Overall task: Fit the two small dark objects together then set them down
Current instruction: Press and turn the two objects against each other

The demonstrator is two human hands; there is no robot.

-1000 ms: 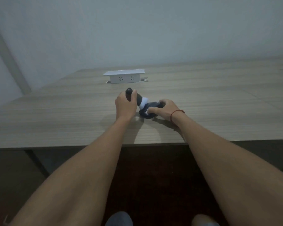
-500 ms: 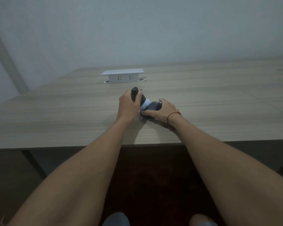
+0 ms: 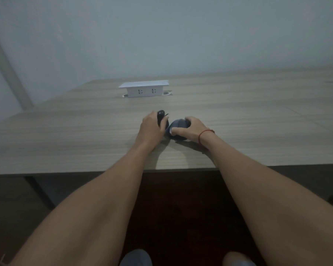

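I see the two small dark objects pressed against each other near the front middle of the surface (image 3: 65, 131). The left one, a slim dark piece (image 3: 160, 117), stands tilted, its rounded top poking above my left hand (image 3: 152, 127). The right one, a rounder dark piece (image 3: 178, 124), sits low on the surface, just beside the first; their meeting point is partly hidden, so I cannot tell whether they are fully seated.

Left-hand fingers are curled closed around the slim dark piece, thumb along its near side. Right hand (image 3: 192, 129) lies over the rounder dark piece, fingers (image 3: 188, 119) wrapped tight over its top and thumb pressing on its near face. A red string (image 3: 205, 133) circles the right wrist.

Both forearms reach forward from the lower frame. Farther back on the surface stands a white socket box (image 3: 144, 89), well apart from the hands. A plain pale wall (image 3: 161, 35) rises behind.
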